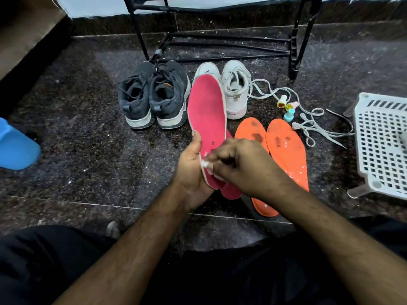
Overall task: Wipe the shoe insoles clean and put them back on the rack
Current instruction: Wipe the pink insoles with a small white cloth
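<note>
My left hand (pixel 191 166) holds a pink insole (pixel 207 111) by its heel end, toe pointing away from me. My right hand (pixel 242 166) pinches a small white wipe (pixel 205 164) against the heel area of that insole. A second pink insole (pixel 231 190) lies on the floor under it, mostly hidden. Two orange insoles (pixel 286 150) with dark stains lie side by side on the floor to the right. The black metal rack (pixel 220 40) stands at the back.
A pair of dark grey sneakers (pixel 154 95) and a pair of white sneakers (pixel 233 89) stand before the rack. Loose white laces (pixel 312 124) and small coloured bottles (pixel 288 106) lie right of them. A white plastic basket (pixel 381 144) is at far right, a blue object (pixel 15 146) at far left.
</note>
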{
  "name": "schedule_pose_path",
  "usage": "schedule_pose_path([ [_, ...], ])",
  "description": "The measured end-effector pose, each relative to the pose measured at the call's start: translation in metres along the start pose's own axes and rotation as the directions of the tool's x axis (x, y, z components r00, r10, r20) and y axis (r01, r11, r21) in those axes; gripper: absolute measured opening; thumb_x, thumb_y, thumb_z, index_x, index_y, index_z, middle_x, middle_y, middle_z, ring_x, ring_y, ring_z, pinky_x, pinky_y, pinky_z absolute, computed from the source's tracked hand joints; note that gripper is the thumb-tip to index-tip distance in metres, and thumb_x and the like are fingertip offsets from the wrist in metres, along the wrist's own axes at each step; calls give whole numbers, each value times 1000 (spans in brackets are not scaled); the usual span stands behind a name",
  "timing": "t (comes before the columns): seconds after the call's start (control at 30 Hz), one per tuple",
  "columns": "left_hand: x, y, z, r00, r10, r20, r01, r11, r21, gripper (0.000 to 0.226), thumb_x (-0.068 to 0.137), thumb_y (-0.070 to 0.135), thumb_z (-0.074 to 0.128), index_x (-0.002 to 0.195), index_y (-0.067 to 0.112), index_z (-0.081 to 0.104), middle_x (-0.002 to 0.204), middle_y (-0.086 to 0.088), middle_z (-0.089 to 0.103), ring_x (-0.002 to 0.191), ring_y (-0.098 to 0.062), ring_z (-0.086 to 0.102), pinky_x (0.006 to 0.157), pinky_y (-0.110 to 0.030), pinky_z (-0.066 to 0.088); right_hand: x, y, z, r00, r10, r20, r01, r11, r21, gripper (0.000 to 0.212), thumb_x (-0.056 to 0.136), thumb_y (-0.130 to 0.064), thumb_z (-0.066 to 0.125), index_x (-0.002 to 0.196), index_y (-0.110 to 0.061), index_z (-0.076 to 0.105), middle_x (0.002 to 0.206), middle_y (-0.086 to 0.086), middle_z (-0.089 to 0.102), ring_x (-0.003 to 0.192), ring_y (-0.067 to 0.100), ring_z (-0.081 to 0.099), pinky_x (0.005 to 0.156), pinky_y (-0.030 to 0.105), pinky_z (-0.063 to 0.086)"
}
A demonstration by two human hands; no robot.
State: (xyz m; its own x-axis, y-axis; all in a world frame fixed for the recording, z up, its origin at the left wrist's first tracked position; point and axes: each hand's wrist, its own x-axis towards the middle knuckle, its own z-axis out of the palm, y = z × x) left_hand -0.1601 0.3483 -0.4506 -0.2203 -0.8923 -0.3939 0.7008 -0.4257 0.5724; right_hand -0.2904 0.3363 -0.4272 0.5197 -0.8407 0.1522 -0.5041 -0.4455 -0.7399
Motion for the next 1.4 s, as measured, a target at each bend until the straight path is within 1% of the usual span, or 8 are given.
schedule_pose_path([
  [0.23, 0, 0, 5, 999, -23, 37, 24, 999, -34, 74, 103, 61, 24, 122, 3, 66, 121, -19, 67, 112, -29, 65, 110, -45, 41, -1, -2, -11, 947, 98, -307, -68, 992, 107, 31, 86, -15, 71, 117, -21, 68, 100, -11, 69, 84, -1, 64, 83, 25, 54],
  [0.4, -5, 6, 2, 998, -15, -67, 10, 997, -70, 65, 100, 59, 36, 95, 5, 72, 88, -12, 69, 83, -24, 68, 85, -35, 55, -12, -24, 18, 990, -105, -98, 84, 977, -197, 17, 82, -15, 58, 92, -13, 71, 86, 7, 63, 80, 29, 64, 71, 43, 52],
  [0.5, -5, 8, -1, 996, -18, -84, 15, 999, -36, 68, 99, 63, 37, 99, 3, 68, 86, -13, 65, 79, -25, 64, 83, -36, 52, -23, -29, 13, 998, -66, 22, 69, 987, -146, 22, 79, -19, 58, 91, -19, 75, 85, 1, 63, 78, 20, 62, 73, 37, 51],
  [0.7, -3, -4, 8, 999, -43, 19, 43, 999, -28, 66, 103, 58, 26, 124, 5, 61, 121, -17, 62, 121, -29, 54, 117, -44, 30, -5, -13, -15, 941, -78, -330, 53, 995, -84, 14, 81, -8, 72, 93, -15, 75, 93, -2, 68, 84, 11, 65, 78, 27, 51],
  [0.83, -3, 3, 1, 999, -35, -3, 35, 997, -70, 71, 103, 58, 26, 96, 5, 73, 95, -13, 71, 92, -23, 70, 92, -34, 55, -1, -15, 5, 977, -127, -170, 100, 982, -162, 21, 76, -10, 64, 92, -14, 77, 94, 2, 72, 88, 22, 69, 79, 36, 52],
  [1.03, -1, 13, -4, 996, -27, -80, 32, 998, 53, 74, 99, 68, 27, 90, 4, 62, 77, -10, 61, 67, -22, 63, 67, -29, 55, -20, -23, 11, 994, -102, 42, 105, 990, -96, 19, 77, -14, 63, 86, -21, 78, 85, -4, 72, 80, 16, 68, 76, 33, 54],
  [1.27, 5, -6, 5, 998, -57, -34, 58, 997, 48, 58, 104, 54, 30, 99, 10, 68, 105, -12, 64, 98, -20, 64, 91, -32, 53, -6, -15, -3, 945, -56, -322, 40, 998, -58, 18, 75, -2, 69, 88, -13, 73, 93, -2, 71, 85, 11, 65, 79, 22, 48],
  [1.4, 4, -1, -4, 990, -27, -135, 34, 998, 48, 65, 100, 60, 31, 97, 5, 66, 90, -12, 69, 81, -21, 70, 82, -32, 57, -7, -13, 17, 994, -6, -105, -4, 995, -96, 24, 68, -9, 63, 86, -17, 76, 90, 0, 70, 85, 20, 67, 81, 28, 50],
])
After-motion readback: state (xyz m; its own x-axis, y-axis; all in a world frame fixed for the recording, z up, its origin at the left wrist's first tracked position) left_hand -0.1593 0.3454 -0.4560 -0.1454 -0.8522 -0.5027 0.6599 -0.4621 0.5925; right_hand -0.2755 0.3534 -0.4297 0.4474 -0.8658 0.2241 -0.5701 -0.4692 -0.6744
